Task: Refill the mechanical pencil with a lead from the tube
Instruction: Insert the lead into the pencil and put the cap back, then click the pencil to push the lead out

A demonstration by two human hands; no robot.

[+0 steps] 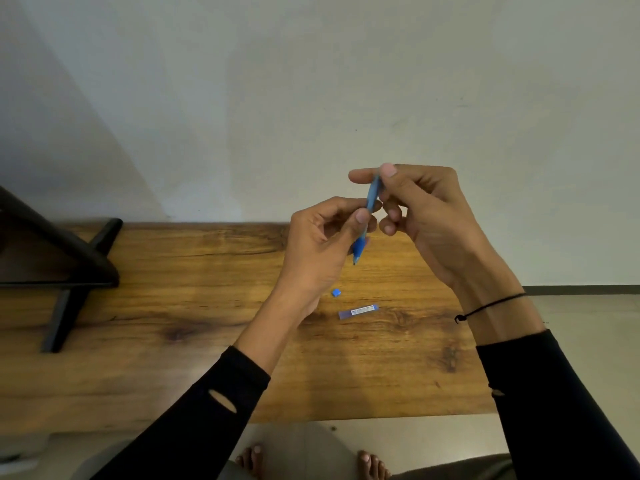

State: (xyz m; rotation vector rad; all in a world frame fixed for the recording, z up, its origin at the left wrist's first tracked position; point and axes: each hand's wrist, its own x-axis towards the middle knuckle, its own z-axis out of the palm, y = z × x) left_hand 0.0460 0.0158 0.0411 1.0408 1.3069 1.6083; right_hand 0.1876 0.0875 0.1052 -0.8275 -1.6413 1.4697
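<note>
Both hands are clamped on the mechanical pencil [370, 209], held above the desk [207, 306]: left grip [325, 244] on the barrel, right grip [419, 206] pinching the top. The lead tube [358, 312] lies below, its small cap [336, 292] beside it. The top end probably gets opened next, needing a gentle pull.

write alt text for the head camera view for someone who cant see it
Two bare hands hold a blue plastic mechanical pencil upright above a wooden table, tip down: the left hand grips the lower barrel, the right hand pinches the top. On the table beneath lie a small blue cap and a clear lead tube.
</note>
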